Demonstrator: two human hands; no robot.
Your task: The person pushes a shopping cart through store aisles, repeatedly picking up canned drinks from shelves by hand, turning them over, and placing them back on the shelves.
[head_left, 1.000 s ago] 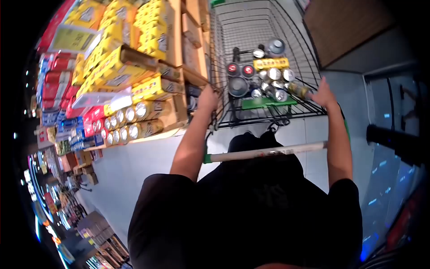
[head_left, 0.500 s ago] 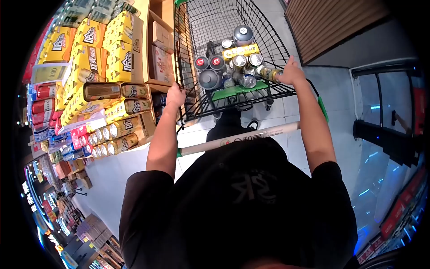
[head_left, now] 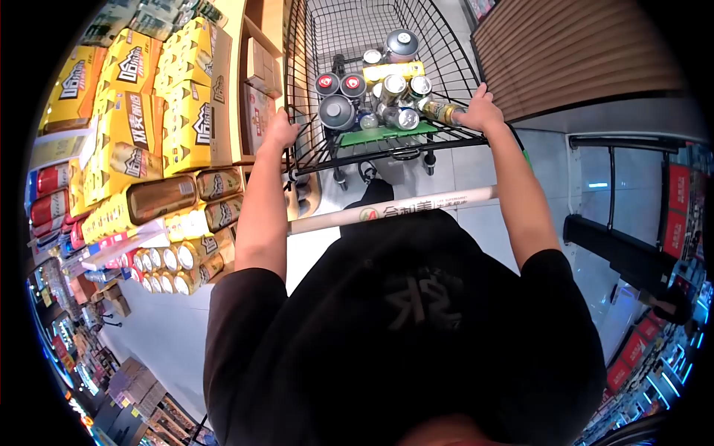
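Observation:
The black wire shopping cart [head_left: 349, 159] stands in front of me with a pale handle bar [head_left: 394, 211] near my body. My left hand [head_left: 280, 131] is at the cart's left rim, fingers bent over it. At the right rim is my right hand [head_left: 480, 111], thumb and fingers around the end of a gold can [head_left: 440, 112]; one finger points up. Beside that can lie several silver-topped cans, a yellow pack [head_left: 393, 72], dark red-capped bottles [head_left: 327, 84] and two large grey-topped containers, one of them at the front [head_left: 337, 113].
Stacked yellow beer packs [head_left: 195, 123] and loose cans [head_left: 178, 256] fill the shelf on the left. A brown slatted panel [head_left: 565, 56] stands at the right, with a dark rail or gate [head_left: 617, 253] below it. Boxes [head_left: 137, 386] are at the lower left.
The slatted panel and yellow packs show larger in view, and the cart has shifted slightly left and up. Both hands stay at the cart's sides.

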